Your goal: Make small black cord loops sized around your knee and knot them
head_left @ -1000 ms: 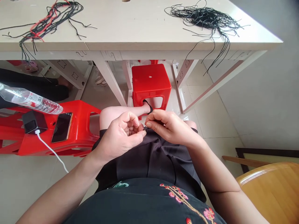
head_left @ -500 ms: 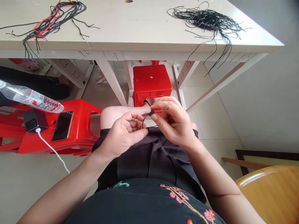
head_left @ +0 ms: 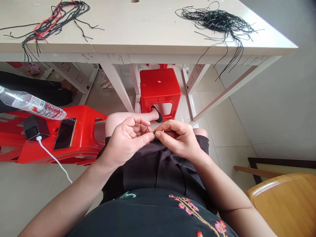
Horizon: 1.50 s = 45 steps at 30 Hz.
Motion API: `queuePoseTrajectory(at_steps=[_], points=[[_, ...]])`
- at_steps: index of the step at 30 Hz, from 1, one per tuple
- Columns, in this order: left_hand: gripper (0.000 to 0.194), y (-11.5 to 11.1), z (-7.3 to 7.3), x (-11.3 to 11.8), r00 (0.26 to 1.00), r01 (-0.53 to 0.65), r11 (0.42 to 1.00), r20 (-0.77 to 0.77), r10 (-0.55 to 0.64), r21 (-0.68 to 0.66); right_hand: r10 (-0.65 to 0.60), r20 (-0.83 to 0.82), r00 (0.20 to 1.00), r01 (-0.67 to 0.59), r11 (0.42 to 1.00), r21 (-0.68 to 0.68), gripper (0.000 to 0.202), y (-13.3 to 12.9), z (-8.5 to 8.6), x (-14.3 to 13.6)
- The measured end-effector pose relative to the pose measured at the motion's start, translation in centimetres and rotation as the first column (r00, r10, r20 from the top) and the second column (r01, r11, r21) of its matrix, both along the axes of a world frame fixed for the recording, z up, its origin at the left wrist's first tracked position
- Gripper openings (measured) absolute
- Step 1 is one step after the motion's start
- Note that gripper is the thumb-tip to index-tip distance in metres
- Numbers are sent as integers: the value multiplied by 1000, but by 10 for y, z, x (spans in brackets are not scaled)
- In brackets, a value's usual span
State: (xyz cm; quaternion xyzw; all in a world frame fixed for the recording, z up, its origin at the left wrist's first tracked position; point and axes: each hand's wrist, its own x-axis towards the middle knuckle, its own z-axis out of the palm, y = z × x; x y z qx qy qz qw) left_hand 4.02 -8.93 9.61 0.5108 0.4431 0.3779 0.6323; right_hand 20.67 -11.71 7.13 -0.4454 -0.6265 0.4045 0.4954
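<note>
Above my lap, my left hand (head_left: 129,140) pinches a thin black cord (head_left: 148,128), a short loop of which shows between its fingers. My right hand (head_left: 179,138) is closed on the same cord, its thumb and index fingertips meeting those of my left hand. Most of the cord is hidden by the fingers. On the white table lie a bundle of black and red braided cords (head_left: 53,23) at the left and a tangled heap of black cords (head_left: 219,21) at the right, with strands hanging over the edge.
To the left, a red stool (head_left: 85,131) holds a phone (head_left: 65,133), a black charger (head_left: 36,127) with a white cable, and a plastic bottle (head_left: 37,104). Another red stool (head_left: 160,82) stands under the table (head_left: 138,49). A wooden chair (head_left: 283,200) is at the lower right.
My right hand has moved down and toward my left hand, and their fingertips now meet. The cord loop that showed between them has become smaller.
</note>
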Motion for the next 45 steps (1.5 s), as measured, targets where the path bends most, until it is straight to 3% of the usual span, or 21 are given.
queuePoseTrajectory(at_steps=[6,11,16,22,27,31,34,38,41,45], points=[[23,-4,-1,1,992,-37,984,-115,57,174,-96,-40,995,87,980,-179,32,1,2,-5],[20,-4,-1,-2,977,-16,971,-201,66,239,-66,-38,997,55,969,-242,41,2,2,-6],[16,-1,-2,-6,964,83,946,-267,4,314,4,-3,1000,-5,983,-185,32,-1,-2,-5],[17,-2,-6,-3,939,128,897,-344,28,422,36,142,989,-34,999,-14,19,0,4,1],[22,-2,-10,0,925,162,888,-380,15,430,-34,314,949,-10,991,135,18,0,10,4],[28,-2,-8,1,951,126,910,-310,2,394,-83,264,961,43,987,154,19,-1,7,5],[30,-3,-4,1,961,126,924,-276,-23,362,25,88,996,-30,998,49,15,4,0,6],[30,-4,-3,1,964,128,929,-263,-35,347,207,-106,973,-217,971,-100,27,12,-8,6],[32,-5,-4,0,966,128,928,-254,-38,350,251,-32,967,-253,958,-136,17,15,-9,6],[34,-4,-5,0,968,132,922,-249,-41,363,193,80,978,-192,981,-23,16,15,-8,6]])
